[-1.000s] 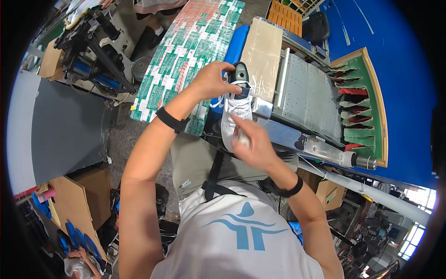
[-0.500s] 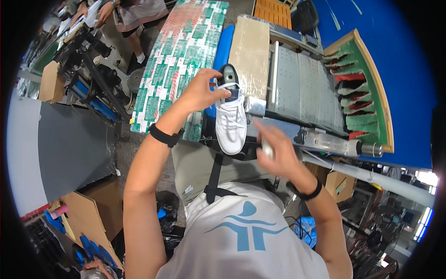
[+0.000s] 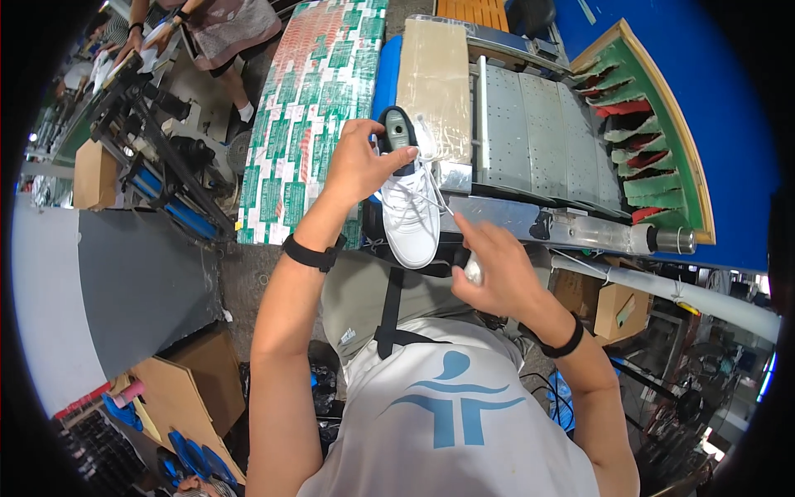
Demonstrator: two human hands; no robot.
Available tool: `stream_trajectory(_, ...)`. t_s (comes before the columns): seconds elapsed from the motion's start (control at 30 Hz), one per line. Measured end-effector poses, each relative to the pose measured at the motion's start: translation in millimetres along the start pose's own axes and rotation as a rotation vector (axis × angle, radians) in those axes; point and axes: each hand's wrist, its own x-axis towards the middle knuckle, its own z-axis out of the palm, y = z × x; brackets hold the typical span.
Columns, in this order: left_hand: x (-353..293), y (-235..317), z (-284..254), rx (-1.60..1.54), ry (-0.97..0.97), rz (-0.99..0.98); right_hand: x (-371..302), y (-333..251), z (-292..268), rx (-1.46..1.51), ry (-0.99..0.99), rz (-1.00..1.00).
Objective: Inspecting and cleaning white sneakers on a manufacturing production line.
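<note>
A: Left hand [image 3: 360,166], go.
B: Clamped on the white shoe [image 3: 412,240], thumb and fingers pinching the tongue end at the opening.
A: Right hand [image 3: 501,269]?
B: Curled round a small whitish thing [image 3: 473,270], can't tell what. Index finger points at the shoe. A lace [image 3: 436,199] runs out to that fingertip; can't tell if it's hooked or pinched.
A: Shoe lie?
B: Long axis runs away from the body, toe nearest, heel end far. Left hand's on the far end, so it's nearer; right hand's just beside the toe, on its right, apart except by the lace.
A: Where, exactly?
B: By the near right corner of the taped bench [image 3: 310,149], overlapping the near left corner of the brown board [image 3: 435,91]. Support underneath? Can't tell.
A: Farther out?
B: Grey conveyor [image 3: 530,132] right of the board, metal rail [image 3: 580,232] along its near edge.
</note>
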Motion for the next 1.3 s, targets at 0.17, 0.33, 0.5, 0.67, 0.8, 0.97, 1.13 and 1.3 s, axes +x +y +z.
stream_trajectory(0.17,-5,-1,-2,-0.029,-0.007,-0.025,48,15,33,0.028,0.2,-0.112)
stream_trajectory(0.33,-8,-9,7,-0.11,0.028,-0.06,56,18,38,-0.03,0.2,-0.174)
stream_trajectory(0.5,-5,-1,3,-0.074,0.027,-0.049,59,19,34,-0.043,0.169,-0.164)
stream_trajectory(0.67,-8,1,2,-0.08,-0.005,-0.046,45,20,22,-0.104,0.085,-0.197)
stream_trajectory(0.8,-9,3,7,-0.133,-0.023,-0.045,37,13,18,-0.139,0.043,-0.142)
stream_trajectory(0.97,-11,0,5,-0.18,-0.029,-0.099,51,11,20,-0.178,-0.014,-0.091)
stream_trajectory(1.13,-10,-1,1,-0.175,-0.039,-0.094,7,11,2,-0.093,-0.06,-0.057)
stream_trajectory(1.3,-10,2,2,-0.132,-0.049,-0.08,7,-8,3,0.142,0.051,0.02)
